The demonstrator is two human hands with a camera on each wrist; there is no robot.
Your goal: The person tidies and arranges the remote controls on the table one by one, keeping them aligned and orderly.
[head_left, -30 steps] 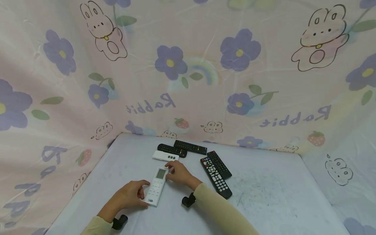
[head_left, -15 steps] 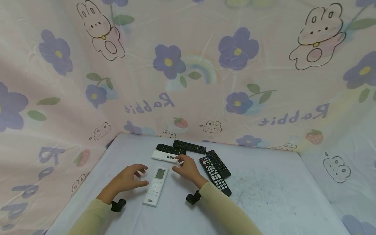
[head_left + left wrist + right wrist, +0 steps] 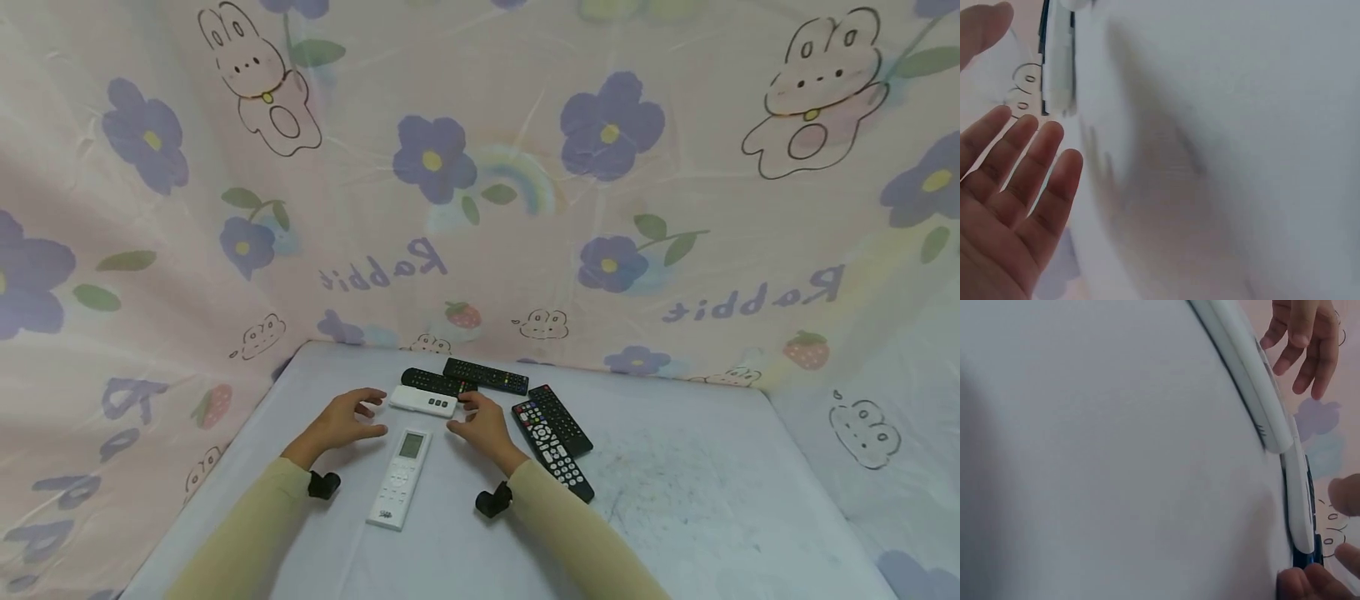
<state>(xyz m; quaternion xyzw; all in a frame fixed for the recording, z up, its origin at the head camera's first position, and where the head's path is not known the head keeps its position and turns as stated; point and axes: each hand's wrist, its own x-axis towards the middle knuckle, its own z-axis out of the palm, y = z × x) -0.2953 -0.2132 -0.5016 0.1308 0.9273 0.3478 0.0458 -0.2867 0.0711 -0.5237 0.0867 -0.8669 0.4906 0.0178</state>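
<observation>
A white remote control [image 3: 423, 402] with a few dark buttons lies crosswise at the table's back, between the two hands. My left hand [image 3: 344, 420] hovers off its left end, fingers relaxed and spread; the left wrist view shows the fingers [image 3: 1054, 181] apart with nothing in them. At the other end, my right hand [image 3: 483, 425] has its fingertips right at the white remote's right edge. Closer to me lies a second white remote [image 3: 400, 481] with a grey screen, lengthwise below both hands. In the right wrist view, the fingers [image 3: 1313, 581] are near the crosswise remote's end [image 3: 1299, 512].
Behind the crosswise remote lie two black remotes, one left [image 3: 431, 382] and one right [image 3: 487, 377]. Right of my right hand, a black remote with white buttons [image 3: 551, 450] overlaps another black one [image 3: 566, 421]. A patterned curtain [image 3: 525, 250] surrounds the white table [image 3: 690, 483].
Both hands have left the white remote with the screen, which stays on the table. The left hand moved forward and the right hand forward and rightward, to the crosswise white remote's ends.
</observation>
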